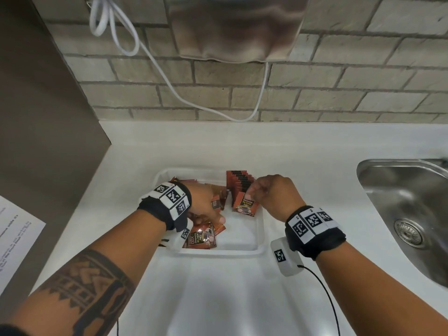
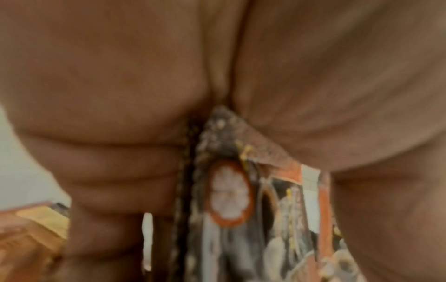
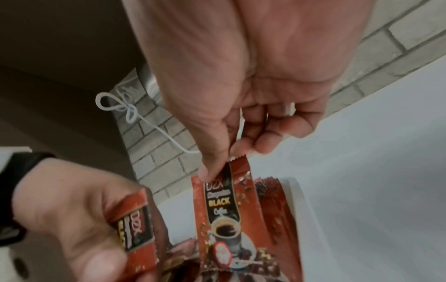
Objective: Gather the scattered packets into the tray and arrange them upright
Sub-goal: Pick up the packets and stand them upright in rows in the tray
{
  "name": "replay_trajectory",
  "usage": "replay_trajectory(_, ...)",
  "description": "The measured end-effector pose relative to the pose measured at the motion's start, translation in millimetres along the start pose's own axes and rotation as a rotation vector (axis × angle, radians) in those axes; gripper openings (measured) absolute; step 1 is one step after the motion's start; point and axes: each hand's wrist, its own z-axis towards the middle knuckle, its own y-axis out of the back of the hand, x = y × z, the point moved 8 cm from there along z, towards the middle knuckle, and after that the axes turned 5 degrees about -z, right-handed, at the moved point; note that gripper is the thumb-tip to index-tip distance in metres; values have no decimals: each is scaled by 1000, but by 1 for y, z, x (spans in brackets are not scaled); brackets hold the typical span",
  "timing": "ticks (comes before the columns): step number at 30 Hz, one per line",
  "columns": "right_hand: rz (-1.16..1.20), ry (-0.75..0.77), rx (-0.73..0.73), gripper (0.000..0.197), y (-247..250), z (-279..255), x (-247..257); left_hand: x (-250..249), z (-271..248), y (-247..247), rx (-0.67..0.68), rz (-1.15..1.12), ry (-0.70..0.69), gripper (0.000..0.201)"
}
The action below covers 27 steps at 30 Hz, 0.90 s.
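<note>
A white tray (image 1: 259,241) lies on the counter. A row of red coffee packets (image 1: 238,183) stands upright at its far right side. My right hand (image 1: 254,192) pinches the top edge of one packet (image 1: 244,206), held upright at the front of that row; the right wrist view shows this packet (image 3: 231,213) and the row (image 3: 270,192) behind it. My left hand (image 1: 208,202) grips a small bunch of packets (image 1: 217,203) over the tray's left side, seen as a packet (image 2: 231,200) between its fingers. Loose packets (image 1: 201,236) lie flat in the tray's near left corner.
A steel sink (image 1: 407,214) is set into the counter at the right. A sheet of paper (image 1: 14,229) lies at the left edge. A brick wall (image 1: 315,93) with a hanging white cable (image 1: 169,81) stands behind. A cabinet side (image 1: 36,117) bounds the left.
</note>
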Motion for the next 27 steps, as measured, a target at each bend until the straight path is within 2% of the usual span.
replay_trajectory(3,-88,-3,-27,8,-10,2,-4,-22,4,-10,80,-122,-83,54)
replay_trajectory(6,-116,-27,-40,7,-18,7,-7,-43,14,-18,107,-34,-149,55)
replay_trajectory(9,-122,-31,-36,8,-23,12,-8,-51,29,-25,143,4,-124,47)
replay_trajectory(14,-163,-10,-29,4,-24,11,-5,-52,42,-29,157,98,-70,56)
replay_trajectory(27,-165,11,10,12,-27,13,-6,-54,52,-33,210,26,-59,44)
